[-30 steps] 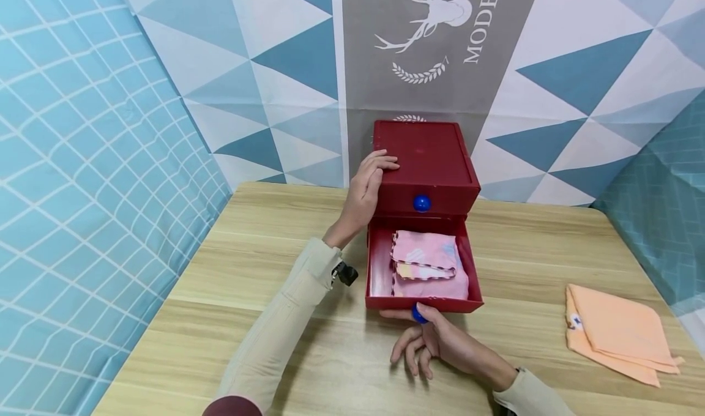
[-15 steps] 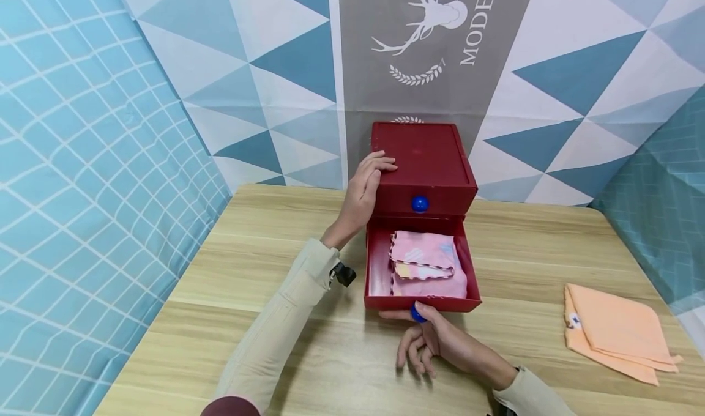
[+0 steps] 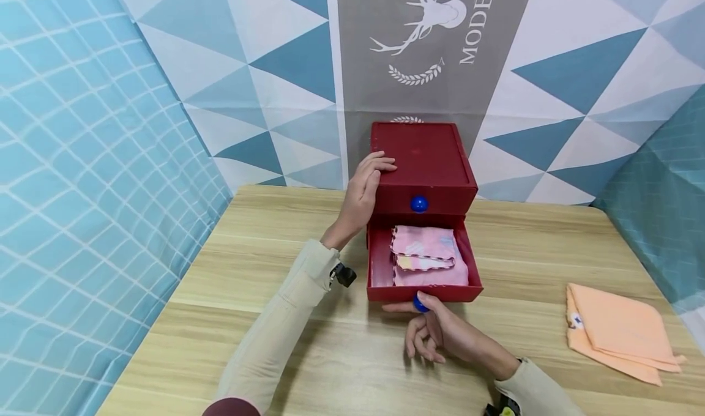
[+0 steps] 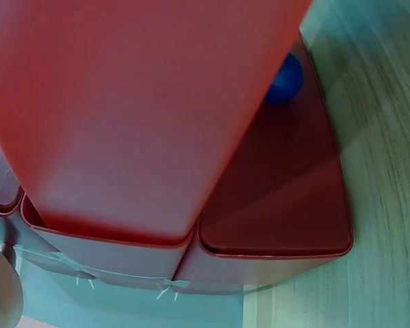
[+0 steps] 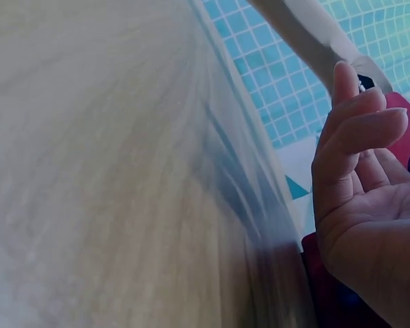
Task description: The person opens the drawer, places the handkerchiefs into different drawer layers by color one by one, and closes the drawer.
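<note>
A red chest of drawers [image 3: 415, 153] stands at the back of the table, its middle drawer [image 3: 454, 293] pulled out. Inside that drawer lies a folded pink cloth [image 3: 423, 241] with a dark striped edging. My left hand [image 3: 360, 193] rests on the chest's top left edge, its fingers lying over the top. With thumb and index finger, my right hand [image 3: 440, 330] pinches the drawer's blue knob [image 3: 420, 304]; its other fingers hang loosely curled below. The left wrist view shows the drawer's side [image 4: 137, 123] up close, beside a closed drawer [image 4: 287, 184] with its own blue knob [image 4: 285, 78].
An orange folded cloth [image 3: 622, 324] lies on the right of the wooden table [image 3: 264, 245]. The upper drawer's blue knob [image 3: 419, 204] sits above the pulled-out drawer. Behind the chest hangs a patterned backdrop [image 3: 292, 67]. White string [image 4: 123, 273] runs across the chest's back end.
The pulled-out drawer has slid slightly inward, toward the chest, with my right hand moving along on its knob. My left hand has stayed in place on the chest.
</note>
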Tool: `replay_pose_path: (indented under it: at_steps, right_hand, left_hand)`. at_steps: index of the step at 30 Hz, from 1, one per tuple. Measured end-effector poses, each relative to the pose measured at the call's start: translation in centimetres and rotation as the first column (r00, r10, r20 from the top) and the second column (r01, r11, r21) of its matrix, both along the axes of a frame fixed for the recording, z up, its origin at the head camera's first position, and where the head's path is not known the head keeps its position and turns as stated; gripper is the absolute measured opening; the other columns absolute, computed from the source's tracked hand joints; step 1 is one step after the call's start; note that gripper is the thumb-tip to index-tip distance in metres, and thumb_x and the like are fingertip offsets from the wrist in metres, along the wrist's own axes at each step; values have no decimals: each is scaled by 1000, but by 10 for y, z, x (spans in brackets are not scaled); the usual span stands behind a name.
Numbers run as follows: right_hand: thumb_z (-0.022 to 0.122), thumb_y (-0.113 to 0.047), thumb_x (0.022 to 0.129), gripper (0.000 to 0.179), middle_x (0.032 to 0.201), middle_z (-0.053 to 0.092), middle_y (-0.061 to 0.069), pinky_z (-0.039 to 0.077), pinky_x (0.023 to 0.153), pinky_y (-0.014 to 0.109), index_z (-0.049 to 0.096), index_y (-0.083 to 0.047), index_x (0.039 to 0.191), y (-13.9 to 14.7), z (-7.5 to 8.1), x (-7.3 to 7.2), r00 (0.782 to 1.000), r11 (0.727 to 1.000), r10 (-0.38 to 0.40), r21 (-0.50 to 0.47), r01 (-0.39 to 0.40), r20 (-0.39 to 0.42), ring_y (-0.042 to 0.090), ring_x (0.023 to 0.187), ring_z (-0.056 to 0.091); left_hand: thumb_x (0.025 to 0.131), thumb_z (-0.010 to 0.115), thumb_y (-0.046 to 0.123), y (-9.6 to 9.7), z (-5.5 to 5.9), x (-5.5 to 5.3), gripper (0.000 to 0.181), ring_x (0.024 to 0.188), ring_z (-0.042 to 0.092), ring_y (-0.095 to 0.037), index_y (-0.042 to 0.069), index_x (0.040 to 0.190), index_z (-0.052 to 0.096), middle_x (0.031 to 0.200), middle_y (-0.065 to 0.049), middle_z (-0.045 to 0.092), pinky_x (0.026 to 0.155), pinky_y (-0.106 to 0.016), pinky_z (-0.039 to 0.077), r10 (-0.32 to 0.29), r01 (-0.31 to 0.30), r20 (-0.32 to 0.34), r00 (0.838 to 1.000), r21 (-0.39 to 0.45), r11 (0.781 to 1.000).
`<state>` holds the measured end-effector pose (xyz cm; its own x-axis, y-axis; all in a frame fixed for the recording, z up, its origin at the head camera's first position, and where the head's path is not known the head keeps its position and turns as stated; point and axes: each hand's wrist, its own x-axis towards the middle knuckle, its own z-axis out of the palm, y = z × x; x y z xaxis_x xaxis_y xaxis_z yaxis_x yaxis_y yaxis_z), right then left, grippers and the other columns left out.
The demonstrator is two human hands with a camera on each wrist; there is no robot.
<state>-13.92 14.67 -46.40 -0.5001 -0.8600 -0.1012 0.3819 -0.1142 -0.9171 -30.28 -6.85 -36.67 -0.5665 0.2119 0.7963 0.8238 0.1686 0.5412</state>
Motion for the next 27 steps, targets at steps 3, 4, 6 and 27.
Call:
replay_pose_path:
  at_steps: [3,4,6,27]
  right_hand:
    - [10,-48,108,70,87,70,11,44,44,19,31,1,153,1,1,-2,1000,1000,1,14,-1,1,10,57,58]
    - [11,-48,108,70,87,70,11,45,45,19,31,1,153,0,1,-2,1000,1000,1,21,-1,-1,10,57,58]
    - [11,-48,108,70,87,69,11,44,44,19,32,2,152,-1,2,-3,1000,1000,-6,21,6,-9,10,57,58]
    - [19,-58,105,77,83,70,10,42,42,21,32,1,153,-5,7,-33,994,992,-105,67,105,-7,12,55,59]
  left_hand:
    - [101,33,-2,1,13,13,33,136,38,-44,-11,112,63,127,-27,59,120,-46,22,4,-4,20,1000,-4,1000]
    - [100,33,-4,0,17,18,33,135,38,-46,-13,111,62,126,-29,59,120,-47,22,6,-5,23,1000,-3,1000]
    - [100,33,-4,-1,22,23,32,135,39,-45,-13,111,62,126,-29,59,120,-45,23,13,-13,30,999,-3,1000]
    - [100,34,-7,1,21,24,31,133,38,-50,-15,112,62,125,-32,58,119,-48,23,-14,14,14,1000,-9,1000]
